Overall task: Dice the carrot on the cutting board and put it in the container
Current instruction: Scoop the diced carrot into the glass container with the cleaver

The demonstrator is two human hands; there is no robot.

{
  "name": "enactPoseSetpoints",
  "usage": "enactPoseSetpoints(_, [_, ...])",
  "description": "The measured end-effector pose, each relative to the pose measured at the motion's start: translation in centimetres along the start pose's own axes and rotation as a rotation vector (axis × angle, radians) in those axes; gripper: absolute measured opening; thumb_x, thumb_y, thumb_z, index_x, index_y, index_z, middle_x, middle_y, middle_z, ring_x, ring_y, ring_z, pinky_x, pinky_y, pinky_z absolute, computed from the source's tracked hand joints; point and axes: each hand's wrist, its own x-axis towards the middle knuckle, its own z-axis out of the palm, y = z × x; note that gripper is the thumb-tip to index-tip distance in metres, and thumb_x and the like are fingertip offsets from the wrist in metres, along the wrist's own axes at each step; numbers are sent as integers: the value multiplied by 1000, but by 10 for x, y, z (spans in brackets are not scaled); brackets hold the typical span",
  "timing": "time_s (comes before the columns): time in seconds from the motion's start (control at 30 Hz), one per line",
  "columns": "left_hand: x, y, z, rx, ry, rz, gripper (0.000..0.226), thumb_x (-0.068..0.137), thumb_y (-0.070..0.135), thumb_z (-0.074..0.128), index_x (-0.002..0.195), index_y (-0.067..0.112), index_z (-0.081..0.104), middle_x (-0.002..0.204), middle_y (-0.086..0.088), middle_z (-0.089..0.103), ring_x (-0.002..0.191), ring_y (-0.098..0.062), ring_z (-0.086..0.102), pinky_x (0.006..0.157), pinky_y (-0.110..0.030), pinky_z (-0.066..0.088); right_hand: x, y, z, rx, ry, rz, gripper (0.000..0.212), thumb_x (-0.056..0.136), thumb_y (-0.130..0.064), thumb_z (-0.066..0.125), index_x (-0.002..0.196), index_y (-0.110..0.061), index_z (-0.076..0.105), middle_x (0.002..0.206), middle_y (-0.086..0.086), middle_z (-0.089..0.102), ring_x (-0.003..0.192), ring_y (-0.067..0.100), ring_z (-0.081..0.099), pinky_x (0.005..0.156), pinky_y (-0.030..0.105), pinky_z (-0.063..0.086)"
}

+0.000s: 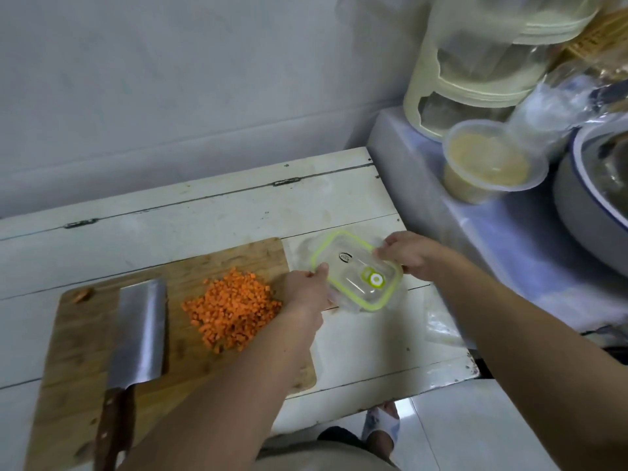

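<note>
A heap of diced carrot [232, 305] lies on the wooden cutting board [85, 338]. A cleaver [139, 331] rests flat on the board to the left of the heap, and a small carrot end [82, 294] sits at the board's far left corner. Right of the board stands a clear container with a green-rimmed lid [355, 270] on it. My left hand [306, 290] grips the container's left end. My right hand [409, 254] grips its right end, fingers curled over the lid's rim. The inside of the container is hard to make out.
A white wooden table [210, 212] carries everything, and its right edge drops to a tiled floor [458, 430]. On a higher ledge to the right stand a round tub of beige food [489, 164], a cream appliance [472, 73] and a metal basin [598, 185].
</note>
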Motion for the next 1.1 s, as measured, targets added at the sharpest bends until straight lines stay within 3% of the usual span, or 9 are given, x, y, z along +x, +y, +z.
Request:
enactPoseSetpoints(0.2, [-23,26,-6,-73,-84,-93,25,100,28,65,100,4,57,72,-15,70,66,-30,70,69,-43,64,-20,-15,3,-9,226,-24,25,82,-30,80,92,-16,63,86,0,61,74,17,57,69,28,45])
enactPoseSetpoints(0.3, [-29,67,-12,-154,-110,43,19,103,22,61,92,7,57,76,-6,60,60,-23,66,72,-34,59,-40,-49,-9,316,151,-137,22,90,-15,74,85,-16,53,73,3,59,54,15,62,60,30,48])
enactPoseSetpoints(0.4, [-17,100,-33,-113,-76,232,29,99,27,61,118,5,59,91,-6,64,75,-23,69,77,-37,62,-41,-95,-14,506,160,-254,32,92,-3,67,81,-21,43,80,6,66,54,21,67,52,33,53])
enactPoseSetpoints(0.5, [-12,96,-81,148,60,331,31,99,15,52,130,18,53,106,-9,65,79,-19,63,63,-24,53,-18,-131,10,2,439,-488,19,89,-9,62,83,-20,48,78,5,65,69,28,66,62,41,54])
enactPoseSetpoints(0.57, [-14,76,-112,234,91,390,31,101,9,49,129,13,59,116,-8,65,94,-24,65,74,-24,54,3,-133,34,-521,539,-556,16,84,-4,53,88,-19,52,81,6,59,78,34,58,67,39,48])
enactPoseSetpoints(0.7, [-24,26,-173,383,249,416,23,102,15,53,120,16,67,100,5,66,89,-17,64,58,-6,40,42,-110,70,-974,333,-431,28,83,1,51,103,-14,62,101,11,62,100,36,61,82,37,52])
enactPoseSetpoints(0.8, [-45,-20,-232,548,416,389,20,104,22,53,120,19,64,98,6,64,82,-13,58,64,-16,42,54,-113,84,-1055,249,-363,31,88,-4,52,115,-11,67,118,14,66,111,34,61,93,40,53])
enactPoseSetpoints(0.93, [-56,-82,-296,865,685,141,49,95,50,59,128,16,51,121,-10,59,107,-33,59,87,-45,50,11,-128,123,-784,419,-547,33,91,-3,54,119,-9,69,121,15,64,116,36,56,93,38,45])
enactPoseSetpoints(1.1, [-48,-98,-314,840,518,91,26,92,38,62,98,13,54,90,-4,63,81,-24,62,69,-37,52,-87,-91,240,-357,70,-569,14,95,-18,61,89,-30,66,92,-10,67,89,12,62,80,28,46])
